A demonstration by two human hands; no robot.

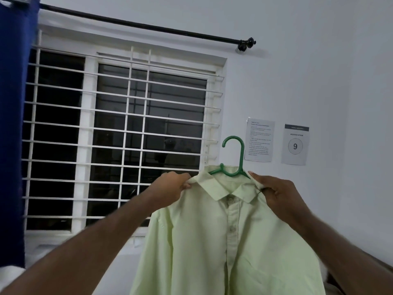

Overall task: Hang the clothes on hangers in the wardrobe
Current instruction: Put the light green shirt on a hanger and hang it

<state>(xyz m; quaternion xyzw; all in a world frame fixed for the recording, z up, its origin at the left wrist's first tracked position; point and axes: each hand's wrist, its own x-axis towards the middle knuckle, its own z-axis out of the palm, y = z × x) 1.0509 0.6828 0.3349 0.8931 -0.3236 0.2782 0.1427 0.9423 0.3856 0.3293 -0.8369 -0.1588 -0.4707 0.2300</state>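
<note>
Pale green button-up shirt [229, 241] already on green plastic hanger [234, 160], held up in front of the barred window [119, 133] and wall notices [259, 141]. Left hand [172, 188] pinches the left shoulder seam by the collar, right hand [276, 192] grips the right one. Fabric looks light, limp, likely to slide off. Better to carry by the stiff hook. Wardrobe not in view.

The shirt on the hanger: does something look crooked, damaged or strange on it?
Only a little. The green hanger sits off centre in the pale green shirt: its stem stands right of the button line. The left hand and right hand pinch the shoulders. No tear or stain shows.
</note>
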